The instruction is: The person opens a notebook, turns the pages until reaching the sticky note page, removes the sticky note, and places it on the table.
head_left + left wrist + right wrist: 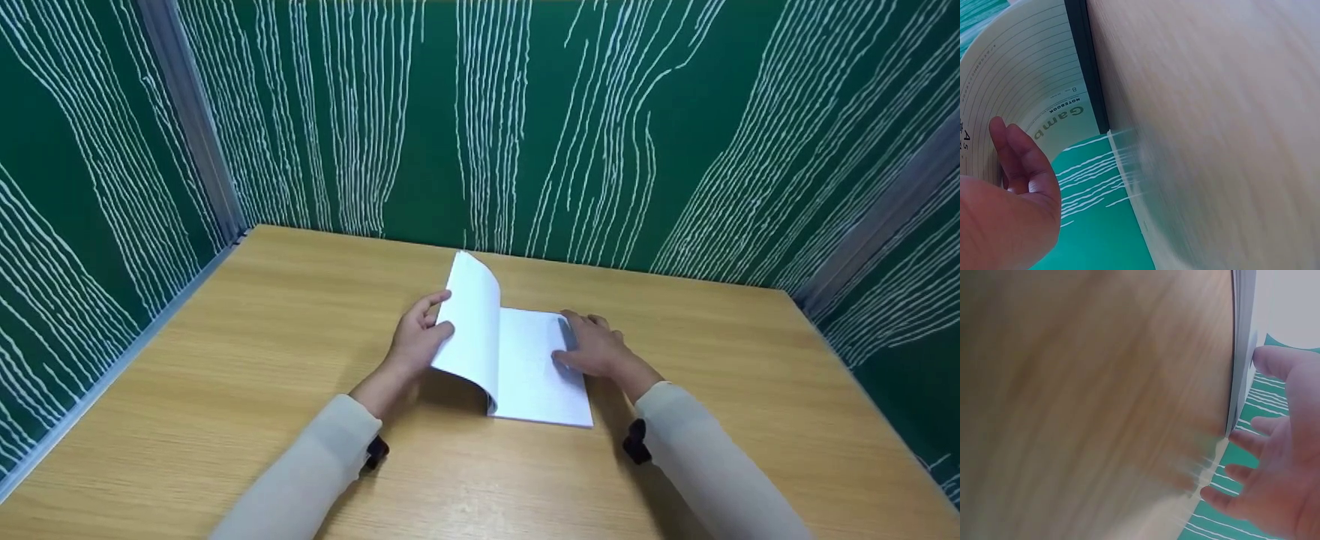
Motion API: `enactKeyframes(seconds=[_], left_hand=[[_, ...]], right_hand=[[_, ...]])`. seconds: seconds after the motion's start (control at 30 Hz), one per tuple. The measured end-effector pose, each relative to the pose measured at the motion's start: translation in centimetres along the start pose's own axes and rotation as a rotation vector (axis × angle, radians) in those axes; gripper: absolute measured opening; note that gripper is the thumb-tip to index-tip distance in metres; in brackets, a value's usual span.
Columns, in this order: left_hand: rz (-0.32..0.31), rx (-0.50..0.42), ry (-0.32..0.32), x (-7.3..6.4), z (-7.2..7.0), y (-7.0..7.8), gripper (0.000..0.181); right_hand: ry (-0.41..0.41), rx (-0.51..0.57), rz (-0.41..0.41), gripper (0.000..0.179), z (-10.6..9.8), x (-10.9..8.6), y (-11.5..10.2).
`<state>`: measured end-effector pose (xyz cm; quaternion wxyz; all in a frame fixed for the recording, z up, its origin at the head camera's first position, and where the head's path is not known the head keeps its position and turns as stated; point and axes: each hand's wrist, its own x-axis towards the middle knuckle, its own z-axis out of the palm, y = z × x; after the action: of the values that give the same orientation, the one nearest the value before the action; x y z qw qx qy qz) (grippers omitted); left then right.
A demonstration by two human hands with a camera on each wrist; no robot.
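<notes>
A paper notebook (pixel 536 367) lies open on the table, its right-hand part flat and its left-hand part raised in a curve. My left hand (pixel 420 337) pinches the raised part at its outer edge, thumb on the page and fingers behind. The left wrist view shows the notebook's lined cover (pixel 1027 67) with the words "Gamb" and "NOTEBOOK", and a dark spine. My right hand (pixel 596 346) touches the right edge of the flat part, its thumb on the page. In the right wrist view, the right hand's fingers (pixel 1244 441) are spread loosely beside the notebook's edge.
The wooden table (pixel 247 360) spreads around the notebook. Green panels (pixel 420 112) with white wavy lines stand behind and at both sides, joined by grey posts (pixel 187 112). A small dark device (pixel 637 442) sits under the right wrist, another (pixel 377 453) under the left.
</notes>
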<state>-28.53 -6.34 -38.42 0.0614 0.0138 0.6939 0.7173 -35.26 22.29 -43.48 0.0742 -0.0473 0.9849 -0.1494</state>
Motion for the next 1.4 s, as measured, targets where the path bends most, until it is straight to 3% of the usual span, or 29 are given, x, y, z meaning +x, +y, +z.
enactKeyframes(seconds=[0.27,0.53,0.9,1.03,1.23,1.4], left_hand=[[0.053,-0.002,0.001,1.7,-0.3,-1.8,0.046],[0.039,-0.003,0.008,1.9,-0.2,-1.7,0.046],[0.036,-0.009,0.008,1.9,-0.2,-1.8,0.047],[0.034,-0.005,0.004,1.6,-0.2,-1.6,0.046],[0.086,0.038,0.003,1.4,-0.3,-1.1,0.048],[0.091,0.03,0.024,2.0,-0.3,-1.8,0.047]], right_hand=[[0.027,0.017,-0.05,0.08,-0.1,0.0,0.0],[0.057,0.069,-0.089,0.081,-0.2,0.2,-0.1],[0.134,0.18,-0.211,0.085,-0.5,0.2,-0.4],[0.187,0.242,-0.199,0.084,-0.7,0.2,-0.3],[0.236,0.336,-0.148,0.078,-1.2,0.1,-0.2],[0.249,0.414,-0.109,0.07,-1.5,0.1,-0.2]])
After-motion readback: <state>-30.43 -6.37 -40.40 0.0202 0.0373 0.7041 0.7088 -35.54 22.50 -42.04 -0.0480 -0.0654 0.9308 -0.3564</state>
